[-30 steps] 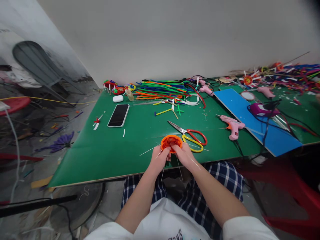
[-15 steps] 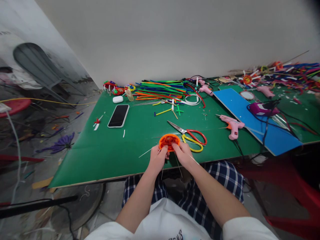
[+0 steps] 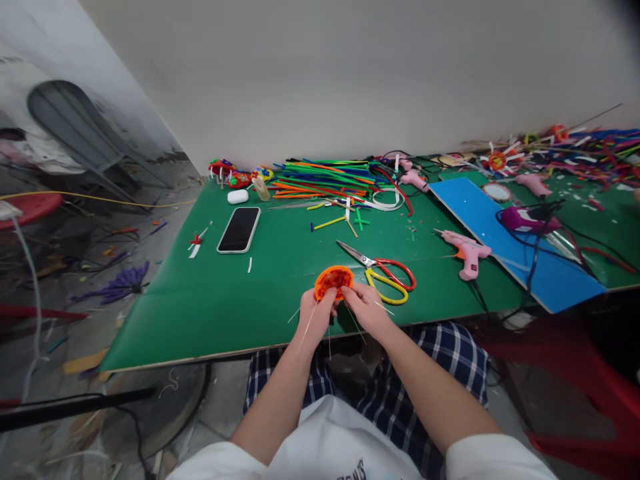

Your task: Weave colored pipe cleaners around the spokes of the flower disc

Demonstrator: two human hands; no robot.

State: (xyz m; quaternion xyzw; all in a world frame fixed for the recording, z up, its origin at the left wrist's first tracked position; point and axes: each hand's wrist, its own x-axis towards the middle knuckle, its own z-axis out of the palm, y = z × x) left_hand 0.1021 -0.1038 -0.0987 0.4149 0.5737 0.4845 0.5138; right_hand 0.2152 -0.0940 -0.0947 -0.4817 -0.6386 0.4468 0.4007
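Both hands hold a small round orange basket-like piece (image 3: 327,275) over the table's front edge; its inside looks dark red-orange. My left hand (image 3: 317,313) grips its left side, thumb pressed at the near rim. On the right, my right hand (image 3: 367,307) pinches the rim with thumb and fingers. Several thin pale wires (image 3: 329,343) stick out below and beside the hands. Scissors (image 3: 373,263) with one red and one yellow handle lie just beyond my right hand, blades pointing away to the left. The fingers' undersides are hidden.
The green table (image 3: 170,320) holds a phone (image 3: 239,230), a white case (image 3: 238,196), a heap of coloured pipe cleaners (image 3: 325,179) and a pink glue gun (image 3: 467,252). A blue board (image 3: 515,247) lies at right, with a purple tool (image 3: 525,218) and cables on it.
The orange piece has shifted slightly left and tilted in my hands. The wires below it now point in different directions. My right hand has shifted its grip slightly at the near rim.
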